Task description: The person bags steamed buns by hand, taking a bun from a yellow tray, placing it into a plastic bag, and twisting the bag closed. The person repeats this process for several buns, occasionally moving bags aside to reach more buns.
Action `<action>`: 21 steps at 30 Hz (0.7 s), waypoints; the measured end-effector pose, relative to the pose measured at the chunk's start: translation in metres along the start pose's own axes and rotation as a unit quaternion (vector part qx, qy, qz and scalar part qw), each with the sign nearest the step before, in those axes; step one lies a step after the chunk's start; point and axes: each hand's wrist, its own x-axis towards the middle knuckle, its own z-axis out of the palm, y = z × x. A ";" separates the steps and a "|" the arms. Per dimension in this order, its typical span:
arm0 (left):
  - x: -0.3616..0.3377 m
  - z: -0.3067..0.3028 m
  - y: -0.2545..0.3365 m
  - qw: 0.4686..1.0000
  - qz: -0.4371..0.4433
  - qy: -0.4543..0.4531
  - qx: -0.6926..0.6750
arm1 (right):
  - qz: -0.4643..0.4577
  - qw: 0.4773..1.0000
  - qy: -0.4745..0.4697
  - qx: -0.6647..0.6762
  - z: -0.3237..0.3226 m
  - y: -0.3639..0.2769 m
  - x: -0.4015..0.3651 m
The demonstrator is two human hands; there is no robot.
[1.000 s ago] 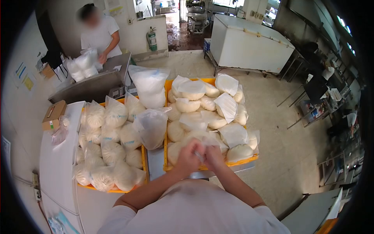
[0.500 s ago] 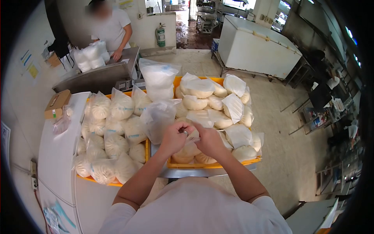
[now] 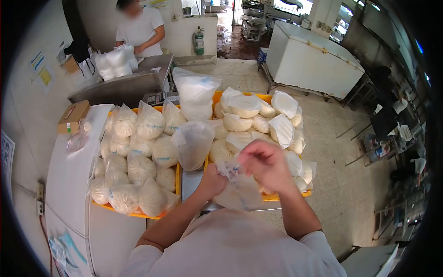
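A clear plastic bag (image 3: 237, 194) with a pale bulk inside hangs in front of my chest, over the near edge of the right crate. My left hand (image 3: 213, 181) is closed around its bunched neck, and crumpled plastic sticks out above the fist. Just above and to the right of that neck is my right hand (image 3: 265, 166), its fingers bent and smeared by motion. Beyond my hands, pale buns (image 3: 237, 123) with white paper sheets (image 3: 282, 129) fill the right orange crate (image 3: 277, 197). Bagged buns (image 3: 140, 170) are piled in the left orange crate (image 3: 178, 177).
A cloudy plastic bag (image 3: 194, 145) lies between the crates, with a stuffed white bag (image 3: 196, 94) behind it. A cardboard box (image 3: 74, 116) sits on the white surface at left. Across the counter (image 3: 152, 76) stands a person (image 3: 140, 32). A chest freezer (image 3: 314, 60) is at back right.
Both hands were pinching together over the right crate. My left hand has come lower and grips the bag's neck, while the right has lifted and turned. The view has shifted slightly.
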 end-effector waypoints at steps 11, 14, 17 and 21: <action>0.001 -0.015 0.010 0.970 0.204 -0.075 0.109 | -0.132 0.981 0.044 -0.134 0.014 0.037 -0.006; -0.002 -0.001 -0.006 0.983 0.163 -0.086 0.013 | -0.064 0.995 0.050 -0.054 0.007 0.032 -0.005; 0.005 0.001 -0.026 0.975 0.153 -0.056 -0.153 | 0.006 0.993 0.102 0.052 -0.038 0.061 0.004; 0.001 -0.007 0.010 0.947 0.084 -0.057 -0.304 | 0.254 0.946 -0.018 0.202 -0.031 0.114 -0.012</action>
